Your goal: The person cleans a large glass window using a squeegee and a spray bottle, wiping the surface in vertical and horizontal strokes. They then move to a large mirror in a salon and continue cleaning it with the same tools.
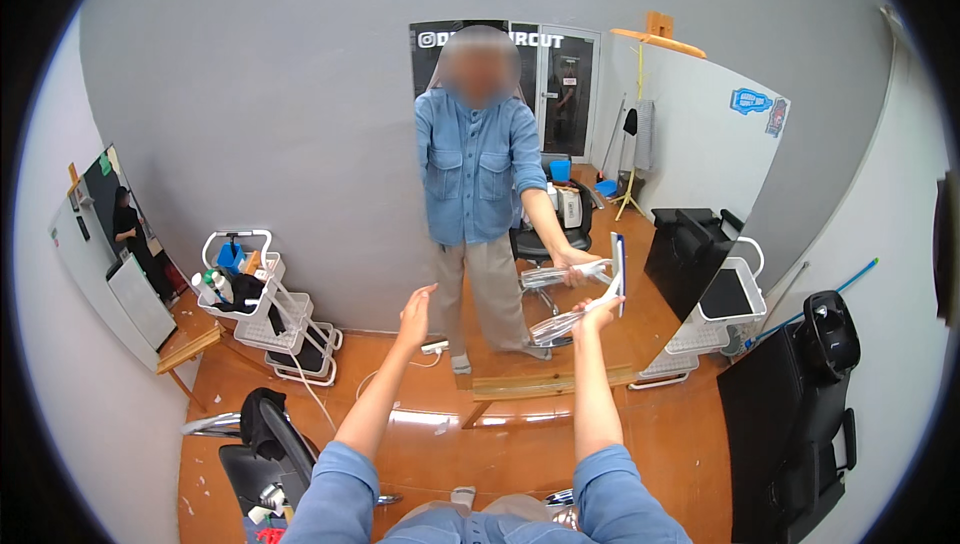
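My right hand (598, 316) grips a window squeegee with a clear spray-bottle handle (555, 329). Its blade is at the glass of a large wall mirror (697, 112), where its reflection meets it; I cannot tell whether it touches. My left hand (415, 316) is raised by the mirror's left edge, holding nothing, its fingers extended. Reflected in the glass are a person in a blue shirt (472, 199) and the hand with the squeegee. Below the mirror runs a wooden ledge (555, 385).
A white trolley (274, 270) with bottles stands left, beside a second mirror (112, 259) and wooden bench (191, 349). A black chair (247, 465) with things on its seat is at lower left. At right are a black shampoo chair (787, 424), another white trolley (731, 292) and a blue pole (817, 302).
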`<state>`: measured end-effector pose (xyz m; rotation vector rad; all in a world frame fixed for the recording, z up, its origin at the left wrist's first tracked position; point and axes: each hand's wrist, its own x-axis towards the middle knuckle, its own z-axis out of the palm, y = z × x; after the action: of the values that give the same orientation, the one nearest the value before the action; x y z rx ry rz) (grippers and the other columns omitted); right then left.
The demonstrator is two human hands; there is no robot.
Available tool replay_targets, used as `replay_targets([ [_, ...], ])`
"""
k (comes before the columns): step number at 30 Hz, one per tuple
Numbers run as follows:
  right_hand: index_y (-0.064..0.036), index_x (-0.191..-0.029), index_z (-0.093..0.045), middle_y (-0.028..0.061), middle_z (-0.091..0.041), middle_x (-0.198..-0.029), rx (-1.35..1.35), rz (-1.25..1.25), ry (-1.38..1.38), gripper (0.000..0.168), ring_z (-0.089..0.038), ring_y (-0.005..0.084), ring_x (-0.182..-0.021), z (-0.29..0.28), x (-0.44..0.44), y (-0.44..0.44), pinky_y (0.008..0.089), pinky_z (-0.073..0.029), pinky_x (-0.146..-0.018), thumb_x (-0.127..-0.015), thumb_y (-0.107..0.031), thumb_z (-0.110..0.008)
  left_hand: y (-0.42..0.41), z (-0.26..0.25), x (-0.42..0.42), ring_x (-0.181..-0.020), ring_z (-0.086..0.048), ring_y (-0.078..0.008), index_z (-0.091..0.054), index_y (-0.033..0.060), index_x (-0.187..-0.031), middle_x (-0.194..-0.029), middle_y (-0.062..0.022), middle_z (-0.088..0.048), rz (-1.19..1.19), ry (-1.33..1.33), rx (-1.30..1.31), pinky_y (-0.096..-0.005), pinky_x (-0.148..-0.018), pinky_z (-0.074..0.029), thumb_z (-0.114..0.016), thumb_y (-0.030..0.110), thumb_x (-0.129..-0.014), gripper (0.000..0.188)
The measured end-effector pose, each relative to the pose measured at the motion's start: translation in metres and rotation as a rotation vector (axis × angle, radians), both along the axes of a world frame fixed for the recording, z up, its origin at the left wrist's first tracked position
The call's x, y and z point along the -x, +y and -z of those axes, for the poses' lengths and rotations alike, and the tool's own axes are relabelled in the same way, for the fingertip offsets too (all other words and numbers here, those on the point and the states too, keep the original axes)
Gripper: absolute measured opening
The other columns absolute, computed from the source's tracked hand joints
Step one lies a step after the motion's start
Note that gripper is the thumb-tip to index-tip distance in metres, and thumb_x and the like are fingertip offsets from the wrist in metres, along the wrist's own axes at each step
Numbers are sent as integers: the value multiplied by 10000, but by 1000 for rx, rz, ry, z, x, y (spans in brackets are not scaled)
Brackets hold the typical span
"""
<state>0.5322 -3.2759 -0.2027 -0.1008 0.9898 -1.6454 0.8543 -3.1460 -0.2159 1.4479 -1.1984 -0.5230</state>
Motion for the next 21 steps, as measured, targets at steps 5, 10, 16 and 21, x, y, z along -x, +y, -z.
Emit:
replay_targets([
  [5, -11, -972, -439, 48, -444, -541, -8, -19, 73, 634, -440, 148, -391, 9, -91, 35, 278, -396, -367, -919, -619, -271, 0, -17, -8, -1215, -450, -249, -446, -34, -1301, -1263, -187, -517, 266, 125, -130, -367, -1057, -276, -234, 375, -1003, 548],
  [10, -5, -974, -425, 66, -456, -517, 83, -63, 167, 554, -465, 153, -368, 9, -175, 81, 277, -407, -335, -948, -545, -305, 7, -20, -17, -1249, -417, -288, -415, 15, -1335, -1268, -197, -512, 319, 285, -149, -393, -1077, -224, -186, 458, -989, 607],
  [16, -43, -957, -394, 41, -439, -501, 130, -169, 408, 491, -438, 131, -354, 44, -224, 116, 254, -368, -325, -952, -528, -323, 2, -6, -24, -1270, -388, -295, -427, 68, -1315, -1294, -134, -506, 357, 613, -217, -523, -1065, -156, -106, 613, -924, 744],
  [21, -37, -931, -429, 39, -473, -546, 161, -232, 589, 393, -478, 134, -407, 45, -207, 131, 258, -391, -375, -922, -424, -497, -2, 8, -25, -1288, -364, -290, -433, 76, -1309, -1339, -120, -464, 353, 669, -258, -542, -1053, -148, -86, 643, -906, 777],
])
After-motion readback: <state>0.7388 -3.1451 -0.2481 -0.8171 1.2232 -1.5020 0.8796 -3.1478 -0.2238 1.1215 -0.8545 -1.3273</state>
